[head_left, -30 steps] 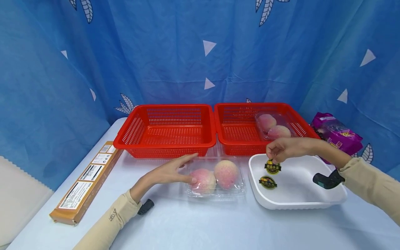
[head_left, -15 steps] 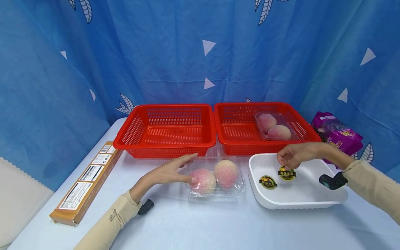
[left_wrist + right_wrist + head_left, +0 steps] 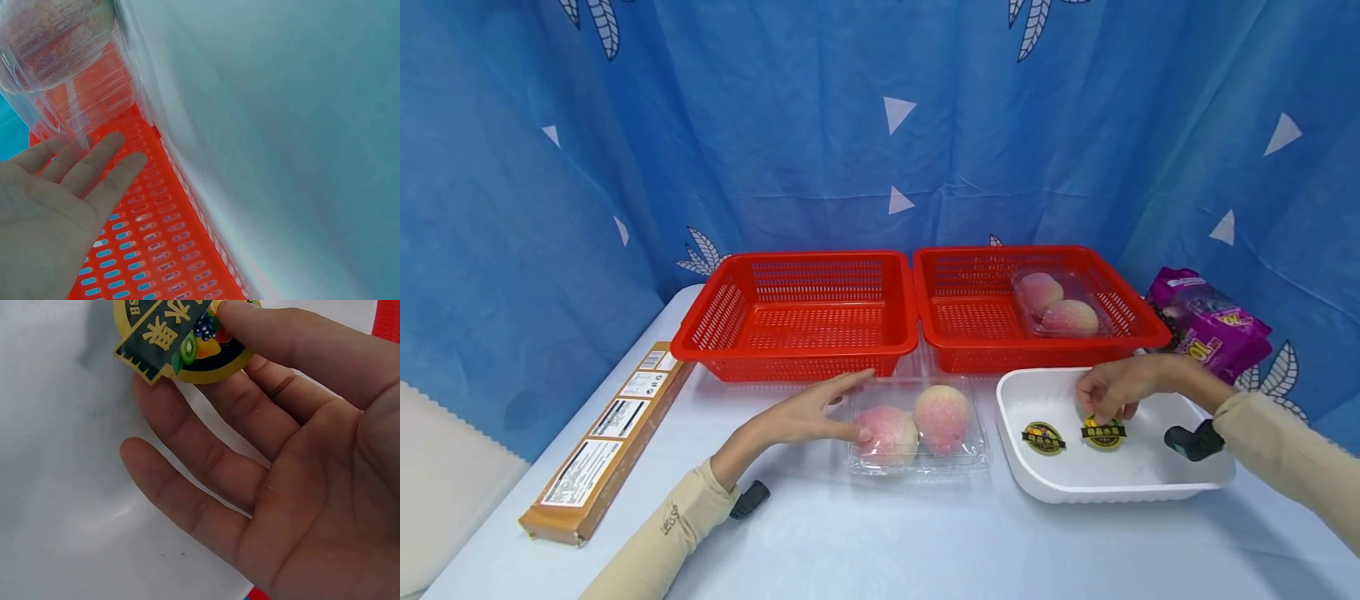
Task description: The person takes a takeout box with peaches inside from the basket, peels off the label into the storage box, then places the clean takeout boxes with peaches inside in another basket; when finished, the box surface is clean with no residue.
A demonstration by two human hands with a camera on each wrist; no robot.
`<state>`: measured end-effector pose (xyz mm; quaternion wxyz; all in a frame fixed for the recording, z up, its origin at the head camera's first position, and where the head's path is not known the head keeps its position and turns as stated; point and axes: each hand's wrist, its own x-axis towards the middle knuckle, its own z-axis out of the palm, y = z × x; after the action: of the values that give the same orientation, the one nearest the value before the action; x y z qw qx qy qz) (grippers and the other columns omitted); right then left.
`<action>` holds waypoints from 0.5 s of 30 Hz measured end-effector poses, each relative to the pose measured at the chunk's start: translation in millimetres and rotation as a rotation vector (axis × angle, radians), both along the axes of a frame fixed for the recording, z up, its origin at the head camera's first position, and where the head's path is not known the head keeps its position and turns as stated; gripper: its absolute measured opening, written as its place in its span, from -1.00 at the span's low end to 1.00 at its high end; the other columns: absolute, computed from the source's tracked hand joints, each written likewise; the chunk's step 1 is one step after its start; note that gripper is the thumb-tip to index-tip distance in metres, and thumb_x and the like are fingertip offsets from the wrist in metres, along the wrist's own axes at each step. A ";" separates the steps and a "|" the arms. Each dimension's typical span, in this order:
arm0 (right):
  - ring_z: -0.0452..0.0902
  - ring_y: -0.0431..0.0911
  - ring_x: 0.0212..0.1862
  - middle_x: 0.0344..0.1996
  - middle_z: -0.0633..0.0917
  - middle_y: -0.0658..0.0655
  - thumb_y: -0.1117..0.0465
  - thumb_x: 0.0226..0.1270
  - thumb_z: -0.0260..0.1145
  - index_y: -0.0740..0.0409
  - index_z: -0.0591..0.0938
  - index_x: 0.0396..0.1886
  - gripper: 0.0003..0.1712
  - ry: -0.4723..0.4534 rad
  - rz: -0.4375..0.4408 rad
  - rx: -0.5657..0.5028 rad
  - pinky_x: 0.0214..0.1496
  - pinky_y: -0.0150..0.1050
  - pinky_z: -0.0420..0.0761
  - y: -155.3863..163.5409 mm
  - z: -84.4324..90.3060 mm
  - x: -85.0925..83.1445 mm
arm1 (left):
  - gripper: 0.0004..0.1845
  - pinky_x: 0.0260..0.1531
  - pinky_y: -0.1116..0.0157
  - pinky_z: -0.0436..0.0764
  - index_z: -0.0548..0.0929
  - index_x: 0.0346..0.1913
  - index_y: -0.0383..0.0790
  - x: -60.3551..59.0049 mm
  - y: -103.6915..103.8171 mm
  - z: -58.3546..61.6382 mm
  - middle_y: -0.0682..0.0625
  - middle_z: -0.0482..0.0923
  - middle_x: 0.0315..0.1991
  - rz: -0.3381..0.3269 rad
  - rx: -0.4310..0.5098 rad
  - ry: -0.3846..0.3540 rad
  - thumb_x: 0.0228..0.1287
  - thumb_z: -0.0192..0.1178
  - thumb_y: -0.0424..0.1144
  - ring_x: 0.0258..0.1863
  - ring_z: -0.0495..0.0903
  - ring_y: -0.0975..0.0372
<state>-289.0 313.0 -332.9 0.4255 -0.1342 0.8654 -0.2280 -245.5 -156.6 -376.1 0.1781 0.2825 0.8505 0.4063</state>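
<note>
The right hand [image 3: 1112, 387] pinches a round sticker [image 3: 1102, 432] between thumb and forefinger, low inside the white tray [image 3: 1150, 487]; its other fingers lie loosely spread under the sticker. A second sticker [image 3: 1043, 437] lies flat on the tray floor just at 9 o'clock of the held one, apart from it. The left hand [image 3: 808, 412] rests with straight fingers against the 9 o'clock side of the clear clamshell [image 3: 917, 462], which holds two peaches [image 3: 917, 421] on the table [image 3: 880, 542]. At 12 o'clock stand two red baskets [image 3: 797, 312].
</note>
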 end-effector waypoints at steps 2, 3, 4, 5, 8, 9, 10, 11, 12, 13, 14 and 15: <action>0.37 -0.15 -0.48 -0.50 0.51 0.03 0.28 0.12 0.37 0.15 0.52 -0.33 -0.82 -0.008 -0.009 0.010 -0.46 -0.40 0.41 0.5 -3.8 0.7 | 0.00 0.32 -0.04 0.27 0.12 0.50 0.02 0.0 0.0 0.1 0.00 0.17 0.44 0.000 0.001 0.001 0.03 0.37 0.16 0.39 0.22 0.14; 0.38 -0.15 -0.48 -0.51 0.51 0.02 0.28 0.11 0.37 0.14 0.52 -0.33 -0.82 -0.005 -0.011 0.015 -0.46 -0.40 0.43 0.6 -5.5 1.1 | 0.00 0.32 -0.03 0.27 0.12 0.50 0.01 0.0 0.0 0.2 -0.01 0.17 0.44 -0.001 0.001 0.002 0.03 0.37 0.16 0.39 0.22 0.14; 0.38 -0.16 -0.48 -0.51 0.51 0.02 0.28 0.11 0.37 0.14 0.52 -0.34 -0.82 -0.005 -0.012 0.016 -0.46 -0.39 0.44 0.6 -6.8 1.3 | 0.00 0.32 -0.03 0.27 0.12 0.50 0.01 0.0 -0.1 0.1 -0.01 0.17 0.44 -0.001 0.002 0.002 0.03 0.37 0.16 0.39 0.22 0.14; 0.38 -0.16 -0.48 -0.52 0.50 0.02 0.29 0.11 0.37 0.14 0.52 -0.34 -0.83 -0.005 -0.010 0.019 -0.46 -0.39 0.44 0.5 -8.0 1.3 | 0.00 0.32 -0.03 0.27 0.12 0.50 0.01 0.0 -0.1 0.1 -0.01 0.17 0.44 -0.002 0.003 0.002 0.03 0.37 0.16 0.39 0.22 0.14; 0.40 -0.15 -0.47 -0.52 0.50 0.01 0.29 0.10 0.38 0.15 0.52 -0.35 -0.82 0.010 0.003 0.027 -0.45 -0.39 0.48 -0.1 -10.2 1.3 | 0.00 0.32 -0.04 0.27 0.12 0.50 0.02 0.0 -0.1 0.0 -0.02 0.17 0.44 0.000 0.004 0.000 0.03 0.37 0.16 0.39 0.22 0.15; 0.41 -0.15 -0.47 -0.52 0.51 0.01 0.29 0.09 0.38 0.15 0.53 -0.36 -0.82 0.017 0.007 0.030 -0.45 -0.39 0.49 -0.4 -10.7 1.4 | 0.00 0.32 -0.04 0.27 0.12 0.50 0.02 0.1 -0.1 -0.1 -0.02 0.17 0.44 0.000 0.005 -0.002 0.03 0.37 0.16 0.39 0.22 0.15; 0.40 -0.15 -0.48 -0.52 0.51 0.01 0.29 0.09 0.38 0.15 0.53 -0.36 -0.82 0.022 0.016 0.031 -0.45 -0.39 0.49 -0.8 -11.0 1.3 | 0.00 0.32 -0.04 0.27 0.12 0.50 0.02 0.1 -0.1 -0.2 -0.02 0.17 0.44 0.001 0.004 -0.003 0.03 0.37 0.16 0.38 0.22 0.15; 0.40 -0.16 -0.48 -0.52 0.52 0.01 0.29 0.09 0.38 0.15 0.53 -0.37 -0.83 0.029 0.023 0.034 -0.45 -0.40 0.49 -1.4 -11.4 1.5 | 0.00 0.32 -0.04 0.27 0.11 0.50 0.02 0.1 -0.2 -0.3 -0.02 0.17 0.44 0.001 0.005 -0.002 0.03 0.37 0.17 0.38 0.22 0.15; 0.40 -0.17 -0.49 -0.52 0.53 0.01 0.29 0.09 0.38 0.15 0.53 -0.38 -0.83 0.034 0.026 0.035 -0.45 -0.40 0.48 -1.9 -11.7 1.8 | 0.00 0.32 -0.04 0.27 0.11 0.50 0.02 0.1 -0.1 -0.4 -0.02 0.17 0.44 0.000 0.004 -0.001 0.03 0.37 0.17 0.38 0.22 0.15; 0.39 -0.17 -0.51 -0.52 0.53 0.00 0.28 0.08 0.39 0.14 0.54 -0.39 -0.83 0.042 0.029 0.038 -0.46 -0.41 0.47 -2.5 -12.3 2.3 | 0.00 0.32 -0.03 0.27 0.11 0.50 0.02 0.1 -0.1 -0.5 -0.02 0.17 0.44 -0.001 0.005 -0.001 0.03 0.37 0.17 0.38 0.22 0.15; 0.38 -0.18 -0.52 -0.52 0.54 0.00 0.29 0.08 0.39 0.14 0.54 -0.40 -0.84 0.050 0.038 0.038 -0.46 -0.41 0.45 -3.1 -12.9 2.7 | 0.00 0.32 -0.03 0.27 0.11 0.50 0.02 0.1 -0.1 -0.6 -0.02 0.17 0.44 -0.002 0.006 -0.001 0.03 0.37 0.16 0.38 0.22 0.15; 0.37 -0.19 -0.54 -0.54 0.54 -0.01 0.29 0.08 0.38 0.14 0.54 -0.41 -0.85 0.061 0.049 0.039 -0.48 -0.42 0.43 -3.6 -13.7 3.0 | 0.00 0.32 -0.03 0.27 0.12 0.50 0.02 0.2 -0.1 -0.7 -0.03 0.17 0.44 -0.001 0.006 0.001 0.03 0.37 0.16 0.38 0.22 0.15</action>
<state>-285.9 309.3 -346.7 0.4068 -0.1539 0.8788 -0.1964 -245.3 -156.7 -376.9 0.1771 0.2839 0.8490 0.4089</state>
